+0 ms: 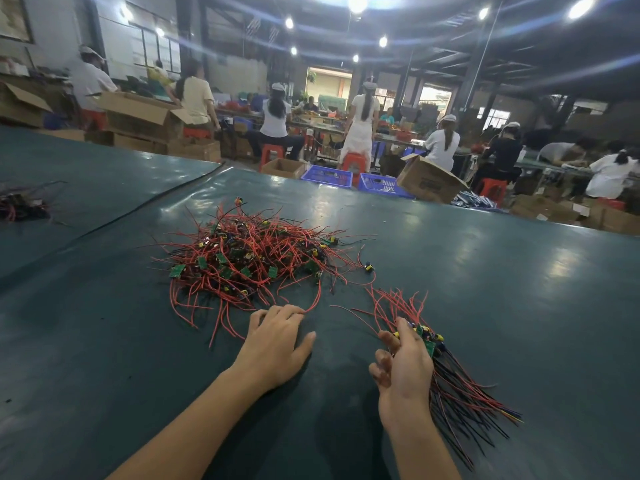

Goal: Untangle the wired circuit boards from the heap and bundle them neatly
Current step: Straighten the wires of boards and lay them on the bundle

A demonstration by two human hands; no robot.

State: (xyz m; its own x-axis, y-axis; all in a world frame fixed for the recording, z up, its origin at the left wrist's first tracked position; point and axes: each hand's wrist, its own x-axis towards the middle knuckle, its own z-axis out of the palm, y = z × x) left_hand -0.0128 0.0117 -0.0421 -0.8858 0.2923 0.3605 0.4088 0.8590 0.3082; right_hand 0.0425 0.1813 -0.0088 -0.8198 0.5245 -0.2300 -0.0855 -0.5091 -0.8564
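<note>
Teal matting covers the table [519, 306], which fills the near view with wide bare room on both sides of the hands. The right hand [405, 365] has its fingers curled and clamps a bundle [429, 341] of small green boards, whose red and black wires fan onto the mat toward the lower right. The palm side of that grip is hidden. The left hand [277, 344] rests flat on the mat with its fingers apart and relaxed, the tips touching a red wire loop at the near edge of the heap [249, 258]. That heap of tangled boards and wires lies just beyond, mid-table. A smaller tangle [20, 206] sits at the far left, cut off by the frame. A black cable [138, 209] crosses the mat. Past the far edge stand two blue crates [327, 176], their contents too small to make out, and a tilted cardboard box [429, 180] whose inside is hidden. Workers sit on red stools [270, 154] beyond.
</note>
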